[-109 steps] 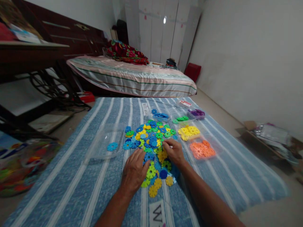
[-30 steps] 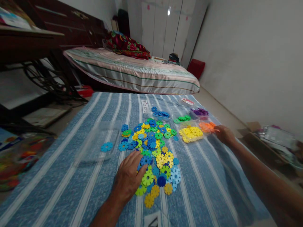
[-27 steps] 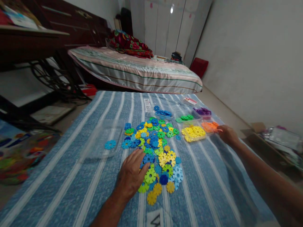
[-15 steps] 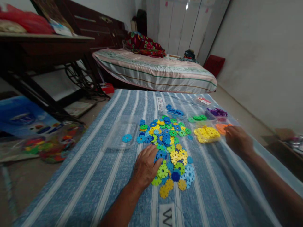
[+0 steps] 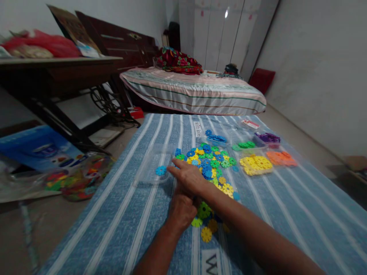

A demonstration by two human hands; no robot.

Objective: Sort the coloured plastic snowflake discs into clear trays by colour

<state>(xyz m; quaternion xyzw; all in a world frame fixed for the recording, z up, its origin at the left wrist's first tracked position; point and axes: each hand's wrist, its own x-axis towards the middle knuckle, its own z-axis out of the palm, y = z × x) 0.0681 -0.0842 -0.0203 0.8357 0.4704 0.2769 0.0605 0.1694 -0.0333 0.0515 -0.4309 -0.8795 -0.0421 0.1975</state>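
My right hand (image 5: 189, 177) reaches across over my left hand, its fingers stretched out and apart at the left edge of a heap of notched plastic discs (image 5: 213, 162). Nothing shows in its fingers. Below it, my left hand (image 5: 182, 210) rests on the near part of the heap; its fingers are mostly hidden beneath the right hand and wrist. The discs are blue, light blue, green and yellow. Just left of the right fingertips, a light blue disc (image 5: 161, 170) lies in a clear shallow plastic tray (image 5: 143, 172).
At the right stand containers of sorted discs: yellow (image 5: 256, 165), orange (image 5: 281, 158), green (image 5: 243, 145), purple (image 5: 267, 138) and blue (image 5: 216, 138). A striped blue cloth (image 5: 114, 229) covers the table. Beyond are a bed (image 5: 195, 91) and a sewing-machine table (image 5: 57, 63).
My right hand has moved left from the orange discs, crossing over my left hand to the left side of the heap. The view has shifted slightly.
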